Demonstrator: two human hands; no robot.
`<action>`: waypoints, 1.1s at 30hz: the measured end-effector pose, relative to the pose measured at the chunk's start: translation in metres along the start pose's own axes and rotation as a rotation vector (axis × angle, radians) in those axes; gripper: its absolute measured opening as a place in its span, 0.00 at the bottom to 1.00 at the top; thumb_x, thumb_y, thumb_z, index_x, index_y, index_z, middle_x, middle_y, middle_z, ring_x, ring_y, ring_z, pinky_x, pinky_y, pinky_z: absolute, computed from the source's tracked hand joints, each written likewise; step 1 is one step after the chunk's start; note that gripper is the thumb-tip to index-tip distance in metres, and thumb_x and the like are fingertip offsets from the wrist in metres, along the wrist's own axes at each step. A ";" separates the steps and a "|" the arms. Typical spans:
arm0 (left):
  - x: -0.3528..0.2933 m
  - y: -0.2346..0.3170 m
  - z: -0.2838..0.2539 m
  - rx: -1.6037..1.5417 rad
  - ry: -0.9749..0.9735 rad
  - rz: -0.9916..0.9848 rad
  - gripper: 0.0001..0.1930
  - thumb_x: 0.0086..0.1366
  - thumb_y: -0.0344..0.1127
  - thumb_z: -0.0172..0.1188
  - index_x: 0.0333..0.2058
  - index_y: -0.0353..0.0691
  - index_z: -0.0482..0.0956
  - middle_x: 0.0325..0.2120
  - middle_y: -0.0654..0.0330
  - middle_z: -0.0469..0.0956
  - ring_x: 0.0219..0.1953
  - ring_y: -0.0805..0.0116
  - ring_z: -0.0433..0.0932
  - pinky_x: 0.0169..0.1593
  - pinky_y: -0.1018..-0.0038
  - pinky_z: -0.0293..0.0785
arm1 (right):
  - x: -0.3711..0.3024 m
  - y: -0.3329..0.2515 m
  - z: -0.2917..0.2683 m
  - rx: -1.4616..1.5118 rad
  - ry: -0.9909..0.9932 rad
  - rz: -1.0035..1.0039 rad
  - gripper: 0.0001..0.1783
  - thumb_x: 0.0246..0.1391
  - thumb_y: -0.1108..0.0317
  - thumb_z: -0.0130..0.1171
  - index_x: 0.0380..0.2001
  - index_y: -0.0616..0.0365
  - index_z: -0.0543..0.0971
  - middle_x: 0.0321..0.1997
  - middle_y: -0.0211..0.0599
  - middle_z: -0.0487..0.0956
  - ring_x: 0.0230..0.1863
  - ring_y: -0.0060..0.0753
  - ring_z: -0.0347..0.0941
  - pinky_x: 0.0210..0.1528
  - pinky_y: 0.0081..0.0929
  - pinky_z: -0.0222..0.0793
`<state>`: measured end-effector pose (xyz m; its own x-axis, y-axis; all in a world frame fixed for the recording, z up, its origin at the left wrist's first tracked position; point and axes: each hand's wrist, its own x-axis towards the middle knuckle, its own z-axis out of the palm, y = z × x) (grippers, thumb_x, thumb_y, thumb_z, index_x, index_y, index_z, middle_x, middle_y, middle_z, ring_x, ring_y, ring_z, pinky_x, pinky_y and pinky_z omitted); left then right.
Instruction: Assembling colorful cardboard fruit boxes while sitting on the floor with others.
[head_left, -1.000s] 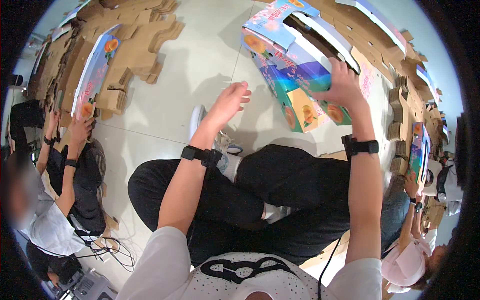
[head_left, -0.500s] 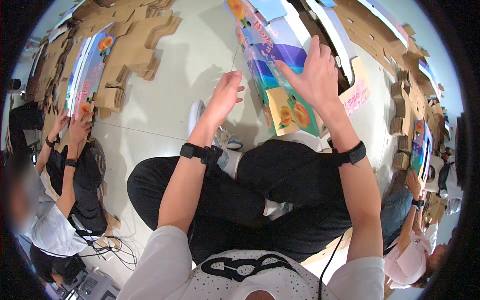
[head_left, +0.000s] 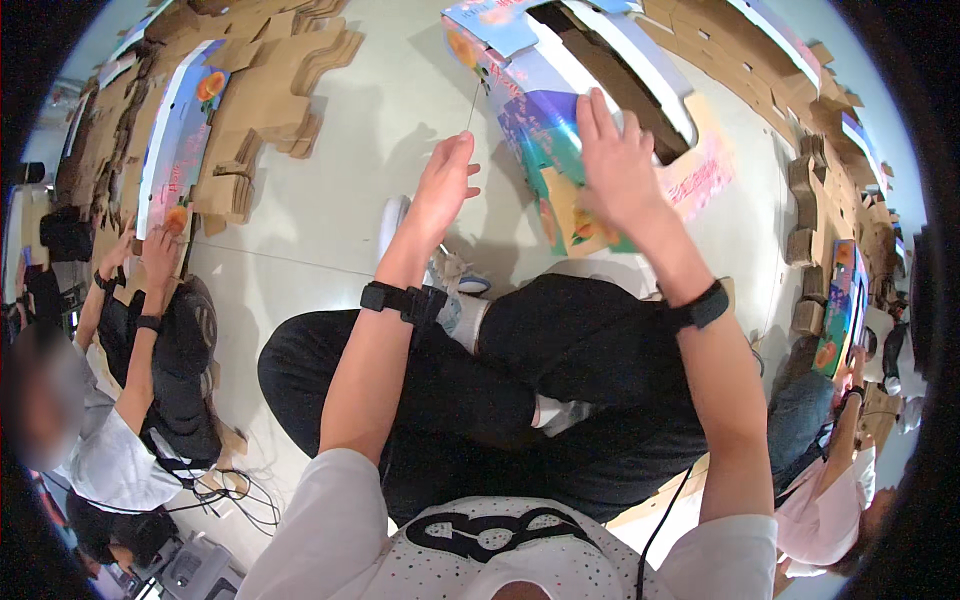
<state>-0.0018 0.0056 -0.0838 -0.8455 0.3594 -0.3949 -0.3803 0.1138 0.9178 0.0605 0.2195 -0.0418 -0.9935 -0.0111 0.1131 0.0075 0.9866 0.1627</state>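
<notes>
Far L, co-worker's hands (head_left: 160,255) on near end of a long printed carton (head_left: 185,130); just R of it, flat brown cardboard pile (head_left: 275,105) on pale floor (head_left: 390,90); centre, person's L hand (head_left: 445,190) empty, fingers loosely bent, apart from box; printed box (head_left: 548,118) w/ long top opening sits slanted ahead of crossed legs (head_left: 500,400), R of L hand; R hand (head_left: 622,165) mostly open, fingers extended over box's near top edge, can't tell if gripping; further R, cardboard stack (head_left: 803,240).
</notes>
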 end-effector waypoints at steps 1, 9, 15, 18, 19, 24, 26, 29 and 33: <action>-0.001 0.000 -0.002 0.003 0.002 -0.002 0.40 0.72 0.59 0.44 0.66 0.27 0.54 0.64 0.41 0.62 0.64 0.50 0.67 0.60 0.59 0.71 | 0.009 0.016 0.002 0.027 -0.132 0.014 0.62 0.32 0.70 0.74 0.71 0.60 0.50 0.76 0.46 0.52 0.68 0.64 0.58 0.65 0.65 0.59; 0.002 0.002 -0.004 -0.014 0.023 0.000 0.39 0.72 0.58 0.45 0.66 0.27 0.54 0.64 0.41 0.61 0.63 0.52 0.68 0.59 0.59 0.72 | 0.011 0.121 0.007 0.111 -0.106 0.170 0.46 0.47 0.56 0.71 0.68 0.28 0.59 0.73 0.44 0.59 0.74 0.54 0.53 0.68 0.74 0.45; 0.001 0.004 -0.005 0.010 0.015 0.011 0.40 0.72 0.59 0.45 0.68 0.28 0.53 0.66 0.43 0.58 0.65 0.52 0.66 0.60 0.60 0.72 | 0.015 0.110 0.006 0.025 0.036 0.193 0.53 0.31 0.47 0.78 0.62 0.47 0.64 0.60 0.40 0.70 0.63 0.48 0.65 0.61 0.68 0.54; 0.005 0.000 -0.005 0.027 0.045 0.027 0.41 0.71 0.60 0.45 0.69 0.30 0.51 0.68 0.44 0.55 0.67 0.52 0.62 0.62 0.60 0.69 | 0.014 0.099 0.014 0.083 0.125 0.092 0.58 0.27 0.45 0.79 0.62 0.55 0.63 0.56 0.43 0.71 0.60 0.48 0.66 0.59 0.61 0.58; 0.006 -0.001 -0.005 0.028 0.044 0.027 0.41 0.71 0.60 0.45 0.69 0.30 0.51 0.68 0.44 0.55 0.67 0.52 0.62 0.62 0.60 0.69 | 0.013 0.096 0.016 0.111 0.167 0.014 0.58 0.27 0.46 0.79 0.62 0.55 0.64 0.55 0.44 0.71 0.60 0.48 0.66 0.59 0.59 0.58; 0.003 0.001 -0.004 -0.031 0.126 0.074 0.43 0.71 0.63 0.41 0.70 0.32 0.49 0.70 0.47 0.52 0.71 0.52 0.55 0.68 0.58 0.59 | 0.009 0.089 0.005 0.423 0.125 -0.175 0.56 0.21 0.61 0.79 0.60 0.59 0.65 0.51 0.51 0.71 0.53 0.58 0.69 0.55 0.46 0.69; 0.012 -0.005 -0.016 -0.050 0.161 0.145 0.42 0.72 0.63 0.40 0.70 0.32 0.49 0.70 0.48 0.52 0.71 0.53 0.54 0.69 0.58 0.57 | 0.012 0.081 -0.001 0.449 0.086 -0.223 0.55 0.22 0.63 0.78 0.60 0.58 0.65 0.51 0.50 0.71 0.53 0.57 0.69 0.55 0.46 0.68; 0.025 -0.004 -0.029 -0.165 0.102 0.234 0.42 0.73 0.64 0.37 0.70 0.32 0.50 0.70 0.51 0.55 0.70 0.58 0.56 0.70 0.59 0.51 | 0.012 0.073 -0.011 0.485 0.016 -0.271 0.51 0.26 0.62 0.75 0.60 0.54 0.65 0.50 0.48 0.72 0.53 0.58 0.70 0.56 0.46 0.67; 0.031 0.001 -0.036 -0.294 0.410 0.269 0.40 0.74 0.62 0.36 0.68 0.29 0.55 0.67 0.49 0.60 0.68 0.60 0.59 0.70 0.63 0.50 | 0.007 0.064 -0.020 0.597 -0.100 -0.228 0.51 0.28 0.54 0.73 0.61 0.55 0.65 0.53 0.51 0.72 0.56 0.55 0.69 0.60 0.47 0.63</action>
<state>-0.0418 -0.0166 -0.0963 -0.9809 -0.0553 -0.1863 -0.1705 -0.2152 0.9616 0.0560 0.2796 -0.0108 -0.9688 -0.2439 0.0438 -0.2404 0.8822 -0.4048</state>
